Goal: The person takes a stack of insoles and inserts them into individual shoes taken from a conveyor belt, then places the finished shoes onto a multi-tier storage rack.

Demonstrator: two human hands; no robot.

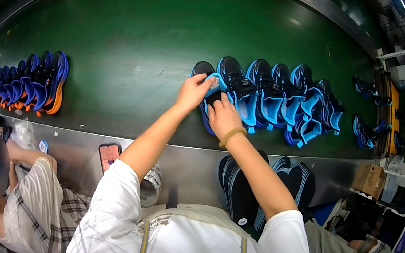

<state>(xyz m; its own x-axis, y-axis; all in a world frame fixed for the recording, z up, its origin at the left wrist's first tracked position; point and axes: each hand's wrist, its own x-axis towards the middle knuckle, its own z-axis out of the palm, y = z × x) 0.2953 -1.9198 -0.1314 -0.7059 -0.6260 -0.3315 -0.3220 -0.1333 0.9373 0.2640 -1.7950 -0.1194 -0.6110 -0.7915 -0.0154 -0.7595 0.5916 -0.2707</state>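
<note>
Green conveyor belt (139, 23): big wide one, metal rail along the near side, sneakers lined up on it in two separate bunches.
Sneaker being handled (203, 68): black upper, bright blue lining, sits on the belt at the left end of the nearer row, toe pointing away from the wearer.
Left hand (193, 94): thumb and fingers pinched together on the light blue edge near the top of that shoe, so yeah, it's got hold of it.
Right hand (226, 117): bent fingers right at the shoe's opening; honestly can't tell if they're gripping anything. Tan wristband (233, 137) on that wrist.
Nearer row (260, 75): more black-and-blue sneakers packed side by side just right of the one in hand, one sitting closer to the wearer than the rest.
Other bunch (60, 74): blue shoes with orange on the soles, well off to the left.
Insoles (238, 184): dark stacks at the near edge, partly behind the right forearm.
Phone (109, 155): lying on the metal ledge (81, 140), left of the left forearm, screen lit pinkish.
Neighbour: person in a pale top (31, 205) over on the left.
</note>
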